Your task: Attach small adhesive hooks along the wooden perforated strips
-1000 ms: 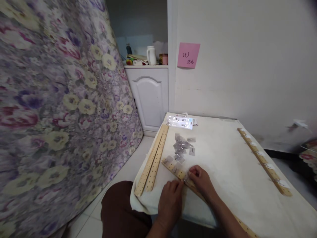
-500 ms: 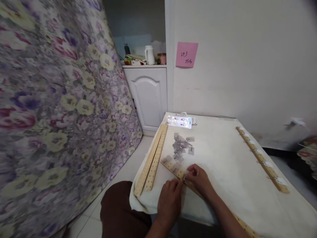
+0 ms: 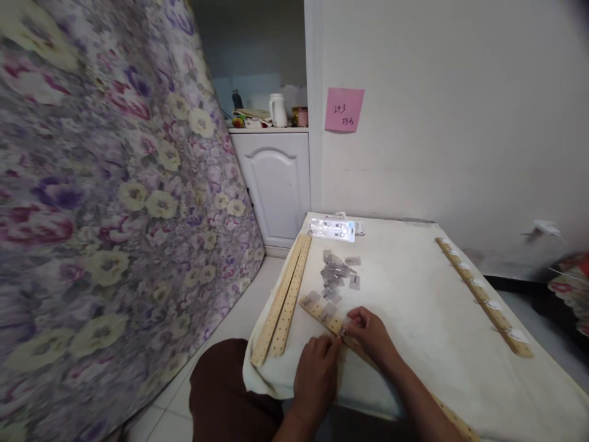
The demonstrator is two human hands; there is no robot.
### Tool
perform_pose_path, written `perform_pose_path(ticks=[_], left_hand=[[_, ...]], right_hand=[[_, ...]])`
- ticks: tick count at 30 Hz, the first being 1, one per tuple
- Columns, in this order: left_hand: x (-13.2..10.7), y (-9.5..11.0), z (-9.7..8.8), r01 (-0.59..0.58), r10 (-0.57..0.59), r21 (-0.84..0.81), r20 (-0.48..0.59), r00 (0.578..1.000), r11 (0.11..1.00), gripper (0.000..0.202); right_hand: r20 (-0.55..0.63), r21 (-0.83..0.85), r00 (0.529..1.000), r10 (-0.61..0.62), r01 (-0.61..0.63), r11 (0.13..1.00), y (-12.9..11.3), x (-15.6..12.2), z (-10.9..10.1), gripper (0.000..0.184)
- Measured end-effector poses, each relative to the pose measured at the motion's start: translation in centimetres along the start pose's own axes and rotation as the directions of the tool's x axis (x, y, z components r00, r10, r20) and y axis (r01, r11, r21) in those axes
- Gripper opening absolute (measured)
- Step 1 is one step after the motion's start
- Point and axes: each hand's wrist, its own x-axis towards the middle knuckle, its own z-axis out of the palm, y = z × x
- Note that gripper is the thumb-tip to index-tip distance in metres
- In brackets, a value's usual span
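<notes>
A light wooden strip with rows of holes (image 3: 333, 323) lies slantwise across the near part of the table, passing beneath my hands. Two clear plastic squares with small metal parts (image 3: 327, 312) sit on its far end. My left hand (image 3: 316, 374) is curled at the strip's near edge, its fingertips pressed together beside a small metal fitting (image 3: 343, 332). From the other side, my right hand (image 3: 372, 334) pinches at that same fitting with closed fingers. The fitting is too small and partly covered to name exactly.
Several loose clear squares with metal parts (image 3: 337, 272) are heaped beyond the strip. Two more perforated strips (image 3: 286, 307) lie along the table's left edge. On the right, another strip (image 3: 484, 299) carries several white pieces. A clear package (image 3: 332, 229) rests at the back.
The camera view has shifted slightly, so the scene sits a little lower. Both hands stay at the same spot on the strip, with hardly any visible finger movement.
</notes>
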Motion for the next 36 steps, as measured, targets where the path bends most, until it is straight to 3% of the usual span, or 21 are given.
perform_pose_path(ticks=[5, 10, 15, 22, 28, 36], left_hand=[[0.0, 0.1, -0.2, 0.017, -0.017, 0.000, 0.024, 1.000, 1.000, 0.050], [-0.2, -0.1, 0.2, 0.039, -0.039, -0.017, 0.007, 0.999, 0.999, 0.044], [-0.3, -0.4, 0.9, 0.067, -0.068, -0.024, -0.057, 0.996, 0.997, 0.050], [-0.3, -1.0, 1.8, 0.069, -0.073, -0.058, -0.074, 0.995, 0.996, 0.050], [-0.4, -1.4, 2.6, 0.063, -0.068, -0.077, -0.073, 0.995, 0.995, 0.047], [-0.4, -1.6, 3.7, 0.101, -0.110, -0.107, -0.076, 0.991, 0.989, 0.045]], right_hand=[[0.063, 0.061, 0.998, -0.005, 0.001, 0.998, 0.1, -0.1, -0.6, 0.028], [0.136, 0.049, 0.991, 0.005, -0.011, 0.999, -0.2, 1.1, -2.7, 0.024], [-0.020, -0.163, 1.000, 0.007, -0.011, 0.987, -0.2, 5.5, -4.3, 0.021], [-0.177, -0.326, 0.984, 0.007, -0.065, 0.943, -0.7, 10.2, -3.2, 0.027], [-0.248, -0.429, 0.969, -0.013, -0.098, 0.898, -1.6, 10.9, -2.1, 0.036], [-0.282, -0.350, 0.956, -0.079, -0.026, 0.936, -0.7, 10.1, -2.2, 0.024]])
